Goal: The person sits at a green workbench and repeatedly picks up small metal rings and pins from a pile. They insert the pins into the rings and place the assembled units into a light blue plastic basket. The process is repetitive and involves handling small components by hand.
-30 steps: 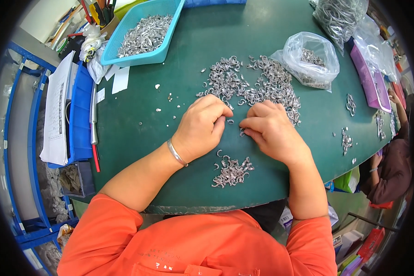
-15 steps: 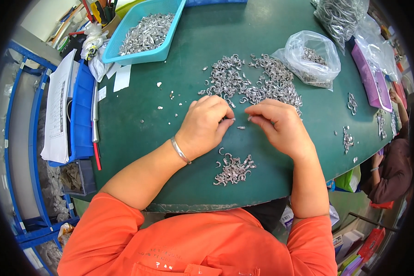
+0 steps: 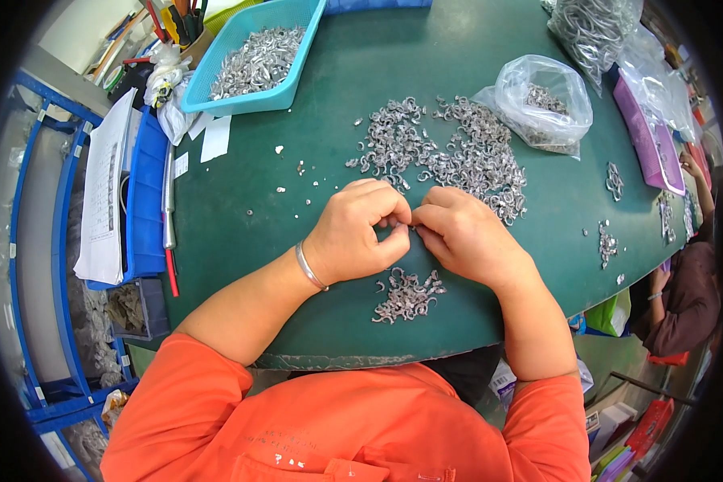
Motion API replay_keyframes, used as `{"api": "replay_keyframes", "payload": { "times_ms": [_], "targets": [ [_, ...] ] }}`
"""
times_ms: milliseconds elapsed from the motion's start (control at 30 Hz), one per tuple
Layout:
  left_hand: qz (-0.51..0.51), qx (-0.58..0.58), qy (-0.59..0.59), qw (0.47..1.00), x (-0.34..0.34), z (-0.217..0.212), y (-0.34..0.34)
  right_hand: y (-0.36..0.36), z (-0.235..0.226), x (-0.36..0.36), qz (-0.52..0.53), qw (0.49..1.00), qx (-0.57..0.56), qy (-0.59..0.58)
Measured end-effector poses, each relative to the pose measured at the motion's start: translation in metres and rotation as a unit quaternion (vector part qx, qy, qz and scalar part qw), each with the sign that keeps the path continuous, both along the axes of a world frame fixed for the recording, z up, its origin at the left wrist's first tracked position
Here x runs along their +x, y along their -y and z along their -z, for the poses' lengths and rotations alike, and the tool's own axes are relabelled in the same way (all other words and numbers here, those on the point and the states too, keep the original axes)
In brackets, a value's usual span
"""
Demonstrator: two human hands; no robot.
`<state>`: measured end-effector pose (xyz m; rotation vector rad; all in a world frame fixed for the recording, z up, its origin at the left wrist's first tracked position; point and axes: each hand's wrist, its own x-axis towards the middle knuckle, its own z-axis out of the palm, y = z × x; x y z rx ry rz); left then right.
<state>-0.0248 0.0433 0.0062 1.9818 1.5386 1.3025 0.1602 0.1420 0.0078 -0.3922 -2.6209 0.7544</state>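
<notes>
My left hand and my right hand meet fingertip to fingertip over the green table. Both are closed in a pinch, and what lies between the fingers is too small and covered to make out. Just beyond them spreads a large heap of small curved silvery metal pieces, split into two lobes. On my near side, below the hands, sits a smaller pile of similar hook-shaped pieces. A metal bangle circles my left wrist.
A turquoise basket of metal pieces stands far left, a clear plastic bag of them far right. A blue bin with papers lines the left edge, a purple basket the right. Another person's arm shows at far right.
My right hand has moved left and slightly nearer, so its fingertips now meet those of my left hand. The gap between the hands has gone, and the small loose piece there is no longer visible.
</notes>
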Motion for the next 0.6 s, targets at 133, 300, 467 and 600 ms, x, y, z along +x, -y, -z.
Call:
{"api": "replay_keyframes", "payload": {
  "times_ms": [133,300,467,600],
  "targets": [
    [0.027,-0.026,-0.048,0.998,0.002,-0.012,0.008,-0.002,-0.008,0.006,-0.036,0.998,-0.043,0.012],
    [0.137,-0.164,-0.048,0.976,-0.006,-0.024,0.027,-0.008,-0.020,0.009,-0.046,0.989,-0.137,-0.007],
    [-0.087,-0.022,-0.103,0.991,-0.011,0.000,0.011,-0.013,-0.006,-0.016,0.036,0.990,0.124,-0.064],
    [-0.080,-0.055,-0.074,0.992,-0.021,0.017,0.012,-0.015,-0.009,-0.021,-0.040,0.999,0.004,-0.034]
  ]
}}
